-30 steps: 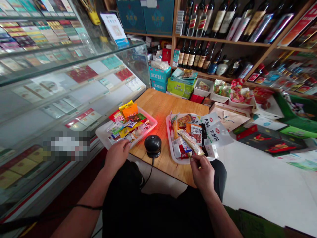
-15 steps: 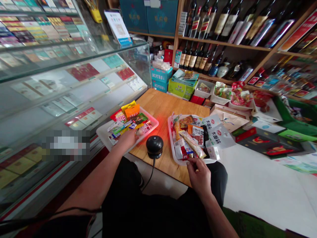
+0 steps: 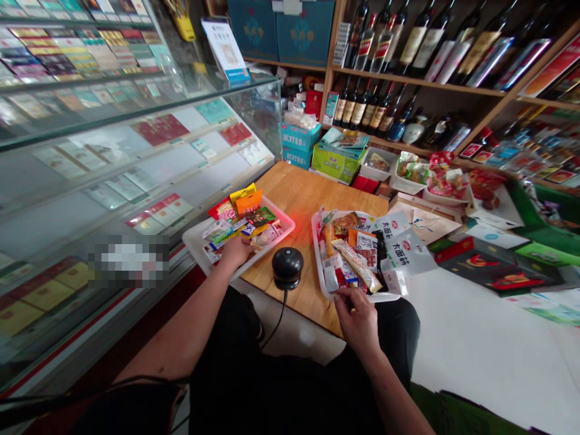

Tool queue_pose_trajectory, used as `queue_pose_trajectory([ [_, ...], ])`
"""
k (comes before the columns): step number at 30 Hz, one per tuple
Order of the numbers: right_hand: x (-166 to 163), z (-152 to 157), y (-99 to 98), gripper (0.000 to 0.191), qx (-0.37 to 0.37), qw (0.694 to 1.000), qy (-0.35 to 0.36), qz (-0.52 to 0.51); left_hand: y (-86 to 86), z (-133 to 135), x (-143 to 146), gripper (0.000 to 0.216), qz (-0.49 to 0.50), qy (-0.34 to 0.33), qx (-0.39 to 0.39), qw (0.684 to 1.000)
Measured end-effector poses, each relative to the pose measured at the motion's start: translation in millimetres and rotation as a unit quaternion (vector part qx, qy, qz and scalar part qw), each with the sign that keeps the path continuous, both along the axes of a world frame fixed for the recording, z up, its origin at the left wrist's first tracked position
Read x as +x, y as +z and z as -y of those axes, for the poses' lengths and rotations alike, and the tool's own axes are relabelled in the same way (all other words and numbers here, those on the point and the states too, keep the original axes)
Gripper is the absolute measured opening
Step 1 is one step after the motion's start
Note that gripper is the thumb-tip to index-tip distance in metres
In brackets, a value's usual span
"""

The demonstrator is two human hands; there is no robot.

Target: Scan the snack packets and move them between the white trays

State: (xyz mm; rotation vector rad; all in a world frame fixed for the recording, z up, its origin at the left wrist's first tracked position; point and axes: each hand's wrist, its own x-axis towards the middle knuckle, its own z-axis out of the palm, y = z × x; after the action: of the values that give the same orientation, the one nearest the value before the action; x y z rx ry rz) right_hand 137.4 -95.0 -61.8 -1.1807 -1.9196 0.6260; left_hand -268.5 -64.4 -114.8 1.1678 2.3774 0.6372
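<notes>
A glass display case (image 3: 113,163) stocked with flat cartons fills the shop to the left of the wooden counter (image 3: 308,199), and shelves of wine bottles (image 3: 408,42) rise beyond the counter's far edge, with stacked boxes (image 3: 299,142) and small bins of sweets (image 3: 408,172) crowded just behind it. On the counter's left side, overhanging its edge toward the display case, sits a white tray (image 3: 199,244) heaped with snack packets (image 3: 244,220) in orange, yellow, red and green. On the counter's right side lies a second white tray (image 3: 317,254) holding longer wrapped snacks (image 3: 357,263) and white pouches (image 3: 401,248) that spill over its far rim toward red and green gift boxes (image 3: 489,266) lying off the counter to the right. Between the two trays, at the counter's near edge, stands a round black scanner (image 3: 287,266), its cable hanging off the counter toward the person's lap and a red glow cast on the wood behind it. The person's left hand (image 3: 235,249) rests palm down on the packets at the near end of the left tray, fingers loosely curled over them; whether it grips any one packet cannot be told. The right hand (image 3: 356,311) sits at the near rim of the right tray, fingers bent and touching the nearest small packets (image 3: 338,279), with no item clearly lifted.
</notes>
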Motion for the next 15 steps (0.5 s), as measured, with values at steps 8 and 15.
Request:
queue_pose_trajectory([
  [8, -5, 5, 1.7, 0.012, -0.022, 1.0, 0.017, 0.011, -1.3, -9, 11, 0.02, 0.082, 0.058, 0.057, 0.993],
  [15, -10, 9, 6.0, 0.013, -0.024, 0.999, 0.022, -0.009, 42.7, 5, 30, 0.021, 0.237, 0.074, 0.255, 0.935],
])
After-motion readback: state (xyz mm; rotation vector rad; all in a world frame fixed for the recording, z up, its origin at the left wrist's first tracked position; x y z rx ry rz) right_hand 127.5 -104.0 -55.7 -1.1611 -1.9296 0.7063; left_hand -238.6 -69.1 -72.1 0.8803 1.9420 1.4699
